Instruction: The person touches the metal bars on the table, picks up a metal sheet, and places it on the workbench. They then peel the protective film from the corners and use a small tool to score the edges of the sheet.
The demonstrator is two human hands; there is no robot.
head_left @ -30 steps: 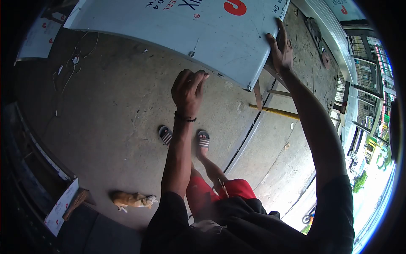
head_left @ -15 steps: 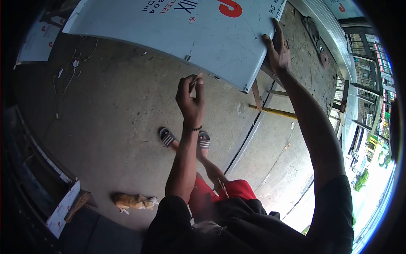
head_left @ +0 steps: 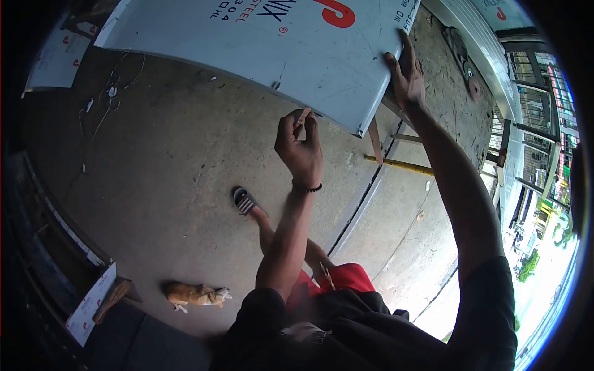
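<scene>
A large sheet-steel panel (head_left: 322, 68) in printed blue-white film, with a folded edge, lies across the top of the view. My left hand (head_left: 300, 148) is pinched at its near edge, holding a small, thin tan strip (head_left: 304, 115). What the strip is made of I cannot make out. A dark bead bracelet circles that wrist. My right hand (head_left: 408, 77) rests with fingers stretched out along the panel's right edge, the thumb on the film. A small metal fitting (head_left: 276, 85) sits at the near edge, left of my left hand.
A dog (head_left: 197, 295) lies on the concrete floor at lower left. Thin wires (head_left: 111, 93) trail on the floor. Below the panel's right corner are a yellow bar (head_left: 402, 164) and a wooden leg (head_left: 375, 141). A disc (head_left: 474, 88) lies on the worktop at right.
My left hand has slid to the right along the panel's near edge with the strip in it. The right hand stays in place on the right edge.
</scene>
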